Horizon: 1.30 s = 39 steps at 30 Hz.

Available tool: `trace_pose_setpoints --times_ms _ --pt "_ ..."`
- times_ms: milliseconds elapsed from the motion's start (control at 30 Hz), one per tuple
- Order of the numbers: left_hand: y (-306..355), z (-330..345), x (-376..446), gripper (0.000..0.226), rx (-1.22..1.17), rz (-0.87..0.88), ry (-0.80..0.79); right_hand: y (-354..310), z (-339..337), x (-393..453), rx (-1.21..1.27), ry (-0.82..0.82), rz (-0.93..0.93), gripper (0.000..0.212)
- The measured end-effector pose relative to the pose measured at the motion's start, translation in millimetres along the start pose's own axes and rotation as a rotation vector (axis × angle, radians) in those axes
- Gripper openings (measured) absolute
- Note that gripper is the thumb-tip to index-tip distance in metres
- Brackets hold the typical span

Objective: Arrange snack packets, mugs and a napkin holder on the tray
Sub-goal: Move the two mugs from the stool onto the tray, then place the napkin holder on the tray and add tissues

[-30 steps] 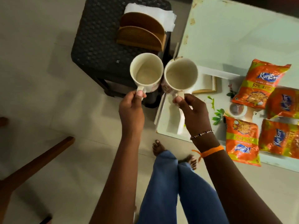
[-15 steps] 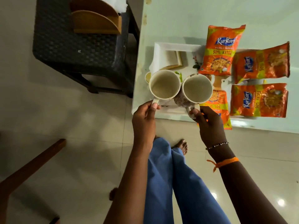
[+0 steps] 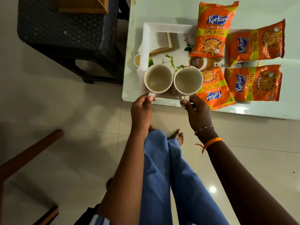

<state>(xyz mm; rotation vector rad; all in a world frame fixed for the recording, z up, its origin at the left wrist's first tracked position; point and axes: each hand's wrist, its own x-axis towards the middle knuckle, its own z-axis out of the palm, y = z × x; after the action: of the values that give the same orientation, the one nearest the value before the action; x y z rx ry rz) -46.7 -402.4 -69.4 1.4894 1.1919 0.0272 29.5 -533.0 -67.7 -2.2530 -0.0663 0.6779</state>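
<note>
The left hand pinches the handle of the left mug; the right hand pinches the handle of the right mug. Both mugs sit upright, mouths up, handles pointing back at the person, rims touching, over the near end of the white tray. Half a second ago they were nearer the table edge, short of this spot. Beyond lie four orange snack packets, two lengthwise away, two crosswise. The wooden napkin holder stands on the dark stool, far left.
</note>
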Motion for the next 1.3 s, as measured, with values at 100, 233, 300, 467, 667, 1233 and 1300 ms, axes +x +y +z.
trace_pose_setpoints --times_ms 100,233,300,467,667,1233,1300 --pt "1.0 1.2 -1.5 0.021 0.032 0.008 -0.007 -1.0 -0.1 0.9 -0.04 -0.017 -0.012 0.024" --pt "5.7 1.5 -5.5 0.024 0.074 0.007 0.018 -7.3 -9.0 6.2 -0.102 -0.029 -0.055 0.028" --pt "7.9 -0.5 -7.3 0.025 0.061 -0.018 0.043 -12.3 -17.6 8.8 -0.108 0.004 -0.035 0.027" --pt "17.4 -13.5 -0.4 0.022 -0.003 -0.006 0.146 -35.0 -26.3 14.3 -0.125 0.012 -0.088 0.022" --pt "43.1 -32.7 38.6 0.025 -0.078 -0.013 0.167 -92.5 10.8 35.2 -0.066 -0.129 -0.145 0.018" --pt "123.5 -163.3 211.6 0.032 -0.229 0.02 0.217 -281.2 150.2 165.8 -0.039 -0.026 -0.362 0.04" --pt "124.0 -172.2 224.0 0.039 -0.235 0.008 0.237 -286.6 158.9 176.5 -0.066 -0.042 -0.378 0.05"
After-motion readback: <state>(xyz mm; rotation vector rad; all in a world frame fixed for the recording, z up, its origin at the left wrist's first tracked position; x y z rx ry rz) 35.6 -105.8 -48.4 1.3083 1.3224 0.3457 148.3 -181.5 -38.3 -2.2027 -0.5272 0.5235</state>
